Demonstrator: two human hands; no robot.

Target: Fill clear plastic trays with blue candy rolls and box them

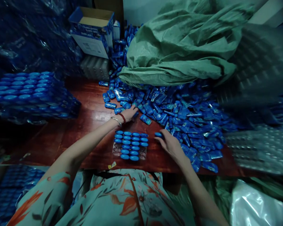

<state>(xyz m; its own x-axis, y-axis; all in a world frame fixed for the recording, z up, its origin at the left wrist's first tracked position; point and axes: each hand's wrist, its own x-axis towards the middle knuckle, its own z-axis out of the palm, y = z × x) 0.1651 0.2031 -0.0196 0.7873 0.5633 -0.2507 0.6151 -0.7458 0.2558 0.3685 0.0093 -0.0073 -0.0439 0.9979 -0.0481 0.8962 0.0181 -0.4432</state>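
A clear plastic tray [142, 154] lies on the table in front of me, filled in part with rows of small blue oval containers [127, 142]. Slots at its lower left and lower right hold none. My right hand [171, 142] is just right of the tray, its thumb and fingers closed on one blue container [158, 134]. Further back, my left hand [129, 113] reaches to the near edge of a pile of loose blue containers [155, 105]. Its fingers close around a blue container [135, 115], mostly hidden under them.
Green cloth [179, 53] drapes over the back of the pile. Filled trays are stacked [28, 91] at the left. An open blue cardboard box [91, 34] stands behind on clear trays. More clear trays [261, 149] lie at the right of the reddish table [85, 122].
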